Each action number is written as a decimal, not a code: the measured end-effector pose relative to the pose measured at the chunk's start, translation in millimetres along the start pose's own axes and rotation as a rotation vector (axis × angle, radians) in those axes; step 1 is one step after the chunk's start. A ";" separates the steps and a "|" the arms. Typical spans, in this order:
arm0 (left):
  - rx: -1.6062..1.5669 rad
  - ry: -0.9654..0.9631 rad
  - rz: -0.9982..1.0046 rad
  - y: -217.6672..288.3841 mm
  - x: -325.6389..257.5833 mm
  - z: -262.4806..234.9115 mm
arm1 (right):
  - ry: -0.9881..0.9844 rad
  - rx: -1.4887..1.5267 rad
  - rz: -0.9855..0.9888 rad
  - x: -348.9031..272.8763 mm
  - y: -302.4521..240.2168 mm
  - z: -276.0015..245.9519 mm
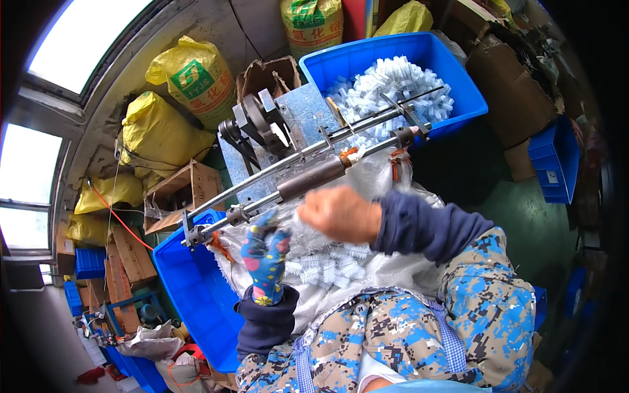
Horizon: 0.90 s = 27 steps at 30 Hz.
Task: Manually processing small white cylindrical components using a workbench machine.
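1. Head view, L hand [265, 259]: in a blue patterned glove, fingers pointing up twd the lower bar, just below its L end. Can't tell if the fingertips are pressed together or pinching smth; a clear/pale bit shows next to them but contact is unclear.
2. R hand [344, 213]: bare, blurred, fingers curled in, just below the grey sleeve [311, 180] on the lower bar. Can't tell if it's gripping anything, palm side hidden.
3. Pale ribbed parts [327, 265]: loose pile on the white woven cloth [409, 272] over the lap, below & between both hands. Individual pcs too small to sort out.
4. Cloth is tied up near the lower bar w/ orange ties [396, 160], one nr each end.
5. Fixture: two approx parallel metal bars, upper one [262, 181] running diag, L end low, R end high. Metal plate [304, 108] behind, black wheel [262, 124] mounted on it.
6. Upper R: blue bin [357, 60] w/ a big heap of similar pale pcs; bars' R end reaches over it.
7. Lower L: 2nd blue bin [209, 308], beside the L forearm, under bars' L end.
8. Bkgd L/top: yellow sacks [164, 134], open cardboard box [206, 187].
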<state>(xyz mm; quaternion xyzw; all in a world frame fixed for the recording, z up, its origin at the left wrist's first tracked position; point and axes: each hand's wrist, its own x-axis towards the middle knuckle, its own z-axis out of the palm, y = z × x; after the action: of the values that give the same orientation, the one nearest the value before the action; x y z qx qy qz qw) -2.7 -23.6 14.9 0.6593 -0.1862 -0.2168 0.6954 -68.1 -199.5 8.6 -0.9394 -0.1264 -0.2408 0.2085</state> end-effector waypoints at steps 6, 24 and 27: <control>0.684 -0.364 0.598 2.5 2.4 6.3 | -0.080 0.471 0.071 -26.6 -2.2 2.5; 0.159 -0.155 0.077 -40.8 22.3 7.5 | -0.122 -0.421 0.481 68.2 119.4 29.5; 0.172 -0.166 0.092 -37.7 20.7 9.7 | -0.144 -0.398 0.469 70.9 119.1 31.0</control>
<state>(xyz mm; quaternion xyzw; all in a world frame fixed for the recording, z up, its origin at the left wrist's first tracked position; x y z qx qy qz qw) 7.2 -44.4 -22.7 0.6872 -0.2909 -0.2218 0.6277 45.0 -280.7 -19.7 -0.9800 0.1287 -0.1391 0.0610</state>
